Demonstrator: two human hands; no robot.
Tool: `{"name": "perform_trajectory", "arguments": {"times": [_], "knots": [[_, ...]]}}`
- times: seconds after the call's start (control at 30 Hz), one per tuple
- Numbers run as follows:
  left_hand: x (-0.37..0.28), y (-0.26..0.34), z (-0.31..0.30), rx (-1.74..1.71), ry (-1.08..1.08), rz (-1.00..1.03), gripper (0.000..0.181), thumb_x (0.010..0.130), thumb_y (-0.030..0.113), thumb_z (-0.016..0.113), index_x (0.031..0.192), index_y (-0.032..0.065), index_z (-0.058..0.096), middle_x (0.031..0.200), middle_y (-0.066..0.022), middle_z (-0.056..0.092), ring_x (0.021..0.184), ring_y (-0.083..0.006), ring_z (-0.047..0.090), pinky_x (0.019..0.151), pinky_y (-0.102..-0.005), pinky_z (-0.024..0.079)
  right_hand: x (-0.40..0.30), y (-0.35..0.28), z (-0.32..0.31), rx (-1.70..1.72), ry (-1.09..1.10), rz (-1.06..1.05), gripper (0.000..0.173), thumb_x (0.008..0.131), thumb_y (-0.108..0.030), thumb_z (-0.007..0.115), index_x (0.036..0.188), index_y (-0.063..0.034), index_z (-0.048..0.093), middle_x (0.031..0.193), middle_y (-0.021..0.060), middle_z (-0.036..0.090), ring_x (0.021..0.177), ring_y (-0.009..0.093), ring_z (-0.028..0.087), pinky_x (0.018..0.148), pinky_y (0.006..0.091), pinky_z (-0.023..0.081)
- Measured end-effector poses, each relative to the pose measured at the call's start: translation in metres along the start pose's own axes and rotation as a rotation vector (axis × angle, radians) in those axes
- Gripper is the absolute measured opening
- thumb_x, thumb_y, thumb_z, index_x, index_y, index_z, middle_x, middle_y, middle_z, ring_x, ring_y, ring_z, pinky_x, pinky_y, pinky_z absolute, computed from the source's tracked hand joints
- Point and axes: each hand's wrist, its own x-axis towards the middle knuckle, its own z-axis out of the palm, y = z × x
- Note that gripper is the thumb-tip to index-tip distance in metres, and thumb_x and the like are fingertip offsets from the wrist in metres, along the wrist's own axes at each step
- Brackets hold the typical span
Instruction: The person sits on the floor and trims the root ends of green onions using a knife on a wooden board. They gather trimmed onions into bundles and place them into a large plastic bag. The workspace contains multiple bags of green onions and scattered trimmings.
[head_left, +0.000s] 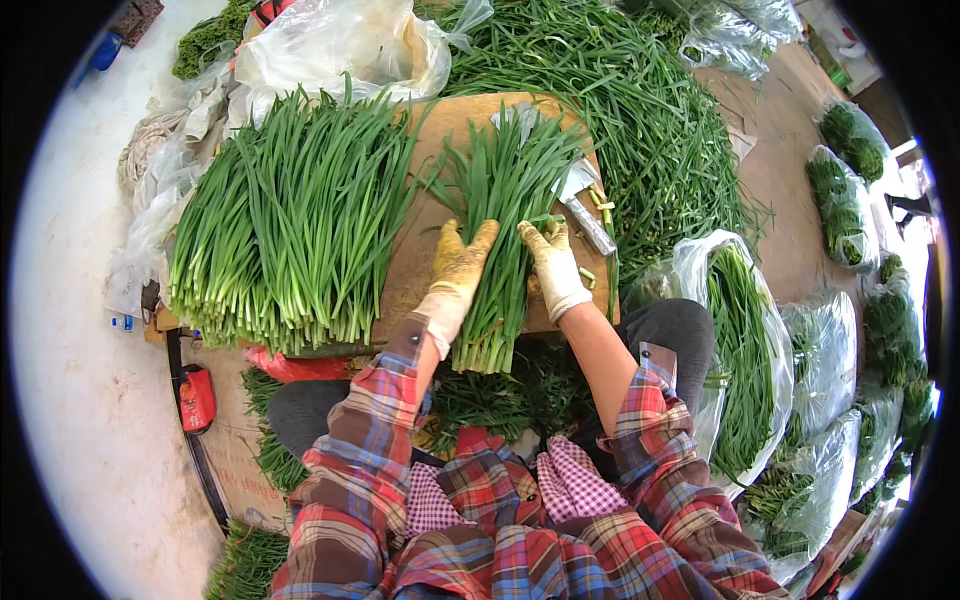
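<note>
A loose bunch of garlic chives (495, 195) lies on a wooden board (420, 247), its pale cut stems overhanging the near edge. My left hand (459, 262), in a stained whitish glove, touches the bunch's left side with thumb and fingers spread. On the other side is my gloved right hand (553, 259), fingers partly apart. A short green piece shows at its fingertips; whether it is gripped is unclear. Just right of that hand, a cleaver (581, 195) with a wrapped handle lies on the board, its blade partly under the leaves. Cut stem bits (587, 276) lie nearby.
A large stack of aligned chives (292, 225) covers the board's left. Loose chives (637, 112) are heaped behind and right. Clear plastic bags (345, 45) lie at the back. Bagged chives (739, 360) stand at my right, with more packed bags (821, 352) beyond.
</note>
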Motion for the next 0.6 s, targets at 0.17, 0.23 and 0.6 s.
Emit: {"name": "perform_trajectory", "arguments": {"times": [0.17, 0.23, 0.6], "knots": [[-0.02, 0.042, 0.012, -0.075, -0.084, -0.155, 0.099, 0.076, 0.066, 0.064, 0.138, -0.0067, 0.037, 0.134, -0.0227, 0.049, 0.124, -0.0318, 0.045, 0.103, -0.0399, 0.035, -0.007, -0.02, -0.002, 0.18, -0.023, 0.214, 0.055, 0.086, -0.023, 0.069, 0.131, -0.0034, 0.045, 0.123, 0.0064, 0.056, 0.11, 0.017, 0.053, 0.094, 0.0304, 0.042], [-0.016, 0.043, 0.009, -0.219, -0.218, -0.143, 0.099, 0.075, 0.069, 0.063, 0.136, -0.0065, 0.041, 0.134, -0.0215, 0.049, 0.122, -0.0312, 0.046, 0.102, -0.0398, 0.035, -0.013, -0.03, -0.001, 0.17, -0.042, 0.225, 0.056, 0.086, -0.023, 0.07, 0.132, -0.0037, 0.045, 0.122, 0.0066, 0.057, 0.109, 0.018, 0.054, 0.093, 0.0311, 0.043], [-0.061, 0.157, -0.033, -0.288, -0.425, 0.507, 0.064, 0.071, 0.037, 0.083, 0.117, 0.0003, 0.06, 0.107, -0.0105, 0.066, 0.096, -0.0179, 0.062, 0.085, -0.0303, 0.05, -0.069, -0.145, 0.007, 0.167, -0.237, -0.384, 0.04, 0.088, -0.004, 0.065, 0.126, -0.0062, 0.052, 0.117, 0.0029, 0.06, 0.1, 0.012, 0.057, 0.088, 0.0274, 0.047]]}}
